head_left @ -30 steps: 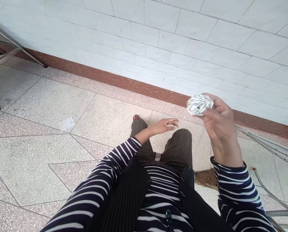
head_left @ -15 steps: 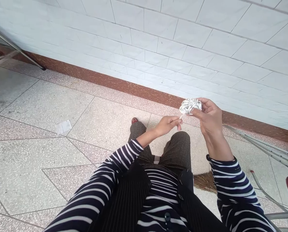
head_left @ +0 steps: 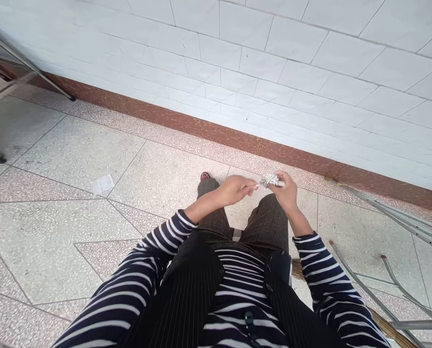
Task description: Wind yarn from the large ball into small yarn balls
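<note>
A small bundle of white cord [head_left: 269, 179] with dark flecks is pinched between the thumb and fingers of my right hand [head_left: 285, 189], in front of my knees. Just to its left, my left hand [head_left: 237, 189] is closed in a pinch on a short white end of the same cord. Only a little gap separates the fingertips of the two hands. How the cord is wound inside the bundle is too small to make out.
A white tiled wall [head_left: 245, 63] with a red-brown skirting [head_left: 187, 121] runs ahead. White paper [head_left: 102, 184] lies on the floor at left. Metal legs [head_left: 27, 60] stand at far left. A metal frame [head_left: 368, 285] and broom bristles [head_left: 298, 269] are at right.
My right hand has come down and to the left with the cord bundle, and the bundle has turned. My left hand has shifted slightly left, still pinching the cord end.
</note>
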A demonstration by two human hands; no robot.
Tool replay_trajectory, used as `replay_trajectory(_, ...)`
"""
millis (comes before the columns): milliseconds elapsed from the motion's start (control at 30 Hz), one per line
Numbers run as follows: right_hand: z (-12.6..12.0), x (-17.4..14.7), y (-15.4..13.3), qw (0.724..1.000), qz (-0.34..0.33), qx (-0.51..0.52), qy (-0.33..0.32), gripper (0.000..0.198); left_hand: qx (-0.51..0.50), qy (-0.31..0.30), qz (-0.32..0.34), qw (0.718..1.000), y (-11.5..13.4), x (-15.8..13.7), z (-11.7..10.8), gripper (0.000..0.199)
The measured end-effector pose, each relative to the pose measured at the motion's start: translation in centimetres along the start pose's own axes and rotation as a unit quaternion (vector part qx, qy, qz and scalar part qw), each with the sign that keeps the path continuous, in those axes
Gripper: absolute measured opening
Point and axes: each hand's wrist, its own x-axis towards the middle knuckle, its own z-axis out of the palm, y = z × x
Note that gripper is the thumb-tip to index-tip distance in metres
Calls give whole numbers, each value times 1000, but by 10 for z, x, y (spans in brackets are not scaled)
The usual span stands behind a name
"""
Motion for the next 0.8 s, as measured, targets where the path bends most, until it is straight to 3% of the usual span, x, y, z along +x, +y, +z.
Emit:
replay_trajectory(133,6,-29,8,990,43,66,-114,45,50,46,5,998,-17,32,-6,38)
replay_trajectory(267,-2,-46,-4,967,86,154,-184,47,34,34,-21,999,-45,51,14,35)
replay_trajectory(367,-12,-38,-16,957,97,227,-155,50,2,8,-45,999,-64,50,40,32)
replay_trajectory(467,-17,-14,-23,952,74,290,-71,51,-30,-29,-55,998,-76,41,57,29)
replay_trajectory(633,-6,24,-16,985,8,117,126,51,-64,-98,-43,992,-66,36,45,30)
replay_trajectory(700,2,27,-10,989,10,70,133,51,-59,-93,-32,993,-54,41,30,31)
replay_trajectory(800,10,20,-4,997,39,50,46,46,-4,-45,-17,999,-39,53,10,30)
